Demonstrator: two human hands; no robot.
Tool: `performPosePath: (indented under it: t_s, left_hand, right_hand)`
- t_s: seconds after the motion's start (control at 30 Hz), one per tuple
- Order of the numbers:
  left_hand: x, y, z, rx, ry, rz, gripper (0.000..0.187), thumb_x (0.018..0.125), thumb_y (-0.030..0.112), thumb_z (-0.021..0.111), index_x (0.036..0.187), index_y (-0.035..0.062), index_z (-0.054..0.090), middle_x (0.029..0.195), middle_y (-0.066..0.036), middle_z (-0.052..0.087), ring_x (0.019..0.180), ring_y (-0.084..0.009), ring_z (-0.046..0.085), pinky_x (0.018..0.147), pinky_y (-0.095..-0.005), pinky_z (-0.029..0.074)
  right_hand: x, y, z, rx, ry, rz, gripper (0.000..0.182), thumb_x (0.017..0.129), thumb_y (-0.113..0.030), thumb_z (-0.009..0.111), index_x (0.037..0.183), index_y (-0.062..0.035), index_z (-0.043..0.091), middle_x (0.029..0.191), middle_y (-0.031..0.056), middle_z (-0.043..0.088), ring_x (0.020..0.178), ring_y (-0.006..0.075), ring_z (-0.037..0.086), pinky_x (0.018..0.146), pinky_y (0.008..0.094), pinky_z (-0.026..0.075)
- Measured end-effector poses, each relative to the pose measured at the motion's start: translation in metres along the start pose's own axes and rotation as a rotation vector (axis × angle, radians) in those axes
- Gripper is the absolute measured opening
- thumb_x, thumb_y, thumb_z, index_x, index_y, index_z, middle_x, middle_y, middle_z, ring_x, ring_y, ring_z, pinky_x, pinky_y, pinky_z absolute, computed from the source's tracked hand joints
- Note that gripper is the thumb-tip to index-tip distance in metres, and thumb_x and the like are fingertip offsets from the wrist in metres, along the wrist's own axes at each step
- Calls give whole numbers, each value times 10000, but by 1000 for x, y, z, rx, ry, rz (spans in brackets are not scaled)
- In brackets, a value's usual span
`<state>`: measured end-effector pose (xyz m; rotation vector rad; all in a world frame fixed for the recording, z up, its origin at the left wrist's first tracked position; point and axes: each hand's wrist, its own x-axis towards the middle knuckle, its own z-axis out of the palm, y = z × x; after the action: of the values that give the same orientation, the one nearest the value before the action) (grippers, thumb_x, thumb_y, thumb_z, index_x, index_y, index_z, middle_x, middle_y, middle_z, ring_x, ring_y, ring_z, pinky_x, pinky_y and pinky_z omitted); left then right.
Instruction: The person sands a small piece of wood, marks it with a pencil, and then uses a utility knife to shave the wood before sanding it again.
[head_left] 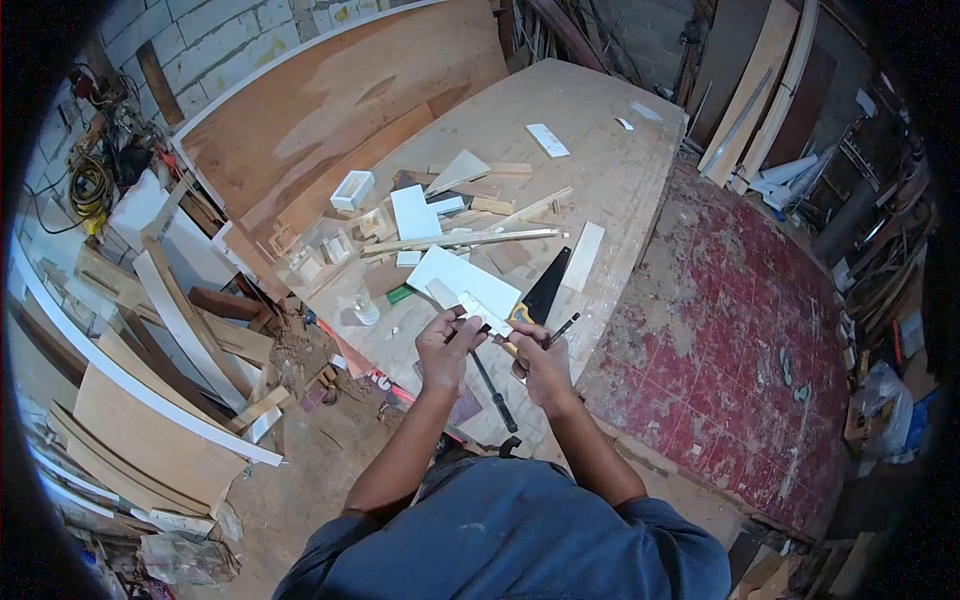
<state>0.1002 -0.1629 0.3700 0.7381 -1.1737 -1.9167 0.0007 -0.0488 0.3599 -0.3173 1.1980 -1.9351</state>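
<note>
Pinching a small white piece point(482, 312) between them, left hand point(443, 347) and right hand point(544, 370) are hovering above the near edge of the desk point(600, 170), fingers partly hiding the piece; the right is also gripping a dark stick point(566, 327). Beyond, a saw point(546, 288) is lying, handle partly covered.

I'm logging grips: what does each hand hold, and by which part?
Left hand: small white piece, near edge. Right hand: dark pen-like stick, lower part; whether it grips the piece is unclear.
</note>
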Motion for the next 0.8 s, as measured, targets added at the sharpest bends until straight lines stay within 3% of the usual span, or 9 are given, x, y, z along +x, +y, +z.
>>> performPosePath:
  t_s: [0.07,0.4,0.47,0.5,0.6,0.7,0.77,0.8]
  left_hand:
    - [-2,2,1,-21,-14,23,329,845,56,687,1117,-74,556,884,-81,659,787,-121,652,692,-225,559]
    - [-11,8,3,-18,-47,157,347,816,38,707,1093,-101,553,852,-89,644,749,-118,634,687,-249,569]
    - [-11,9,2,40,-36,169,356,815,40,709,1101,-112,561,877,-105,653,759,-126,640,694,-257,572]
    - [-12,10,2,42,-37,169,356,815,40,709,1101,-112,561,877,-105,653,759,-126,640,694,-257,572]
    - [-13,12,3,39,-31,165,356,815,43,710,1099,-122,573,904,-119,662,770,-130,647,701,-258,572]
    - [-12,11,0,46,-13,173,349,812,37,708,1094,-125,581,907,-124,668,763,-133,651,701,-257,570]
    - [-12,11,-2,39,-23,197,328,798,22,714,1067,-121,591,879,-117,669,737,-131,648,688,-256,567]
    - [-12,11,-3,38,-22,198,328,798,22,714,1067,-121,591,879,-117,669,737,-131,648,688,-256,567]
  right_hand:
    - [-1,0,1,-48,-39,-94,238,860,-93,653,1074,10,668,795,21,661,546,33,490,434,198,374]
    - [-1,-6,-4,-47,-127,-125,242,867,-62,645,1097,12,667,819,20,668,562,30,502,448,182,380]
    - [0,-5,-6,-87,-160,-177,229,875,-47,626,1090,28,643,917,108,682,562,59,511,444,197,372]
    - [0,-5,-6,-84,-159,-178,229,875,-47,626,1090,28,643,917,108,682,562,59,511,444,197,372]
    - [-3,-12,-2,-186,-162,-183,234,896,-76,598,1098,35,638,891,77,655,558,56,492,451,198,369]
    - [3,-17,-2,-25,-180,-196,227,903,-35,527,1090,29,638,794,14,569,523,57,425,478,185,347]
    - [16,-17,-4,-273,-238,-734,191,914,-56,488,1020,18,629,795,26,523,533,63,402,496,195,339]
    - [16,-18,-8,-308,-206,-713,150,936,-122,496,937,-5,590,747,11,501,554,59,413,507,200,348]
